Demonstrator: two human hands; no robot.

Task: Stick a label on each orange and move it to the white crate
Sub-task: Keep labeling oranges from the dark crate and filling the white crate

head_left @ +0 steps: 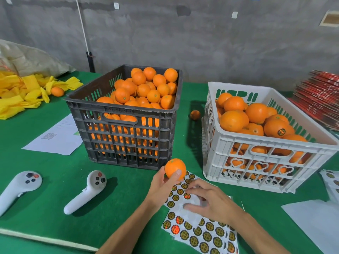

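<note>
Green worktop carried the label sheet (185,189), where the right hand (207,198) picked a label while the left hand (163,184) grasped an orange (175,168) ready.

An orange (175,169) sits held above the label sheet (200,230) of round black-and-gold stickers lying flat on the table. The white crate (266,158) at right holds many oranges, one labelled.

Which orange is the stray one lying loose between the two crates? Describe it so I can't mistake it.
Find the black crate and the white crate on the green table. In the gap between them, toward the far side, one lone orange sits on the cloth. Unlike the crated fruit, it lies outside both crates and looks darker and blotchy.
</note>
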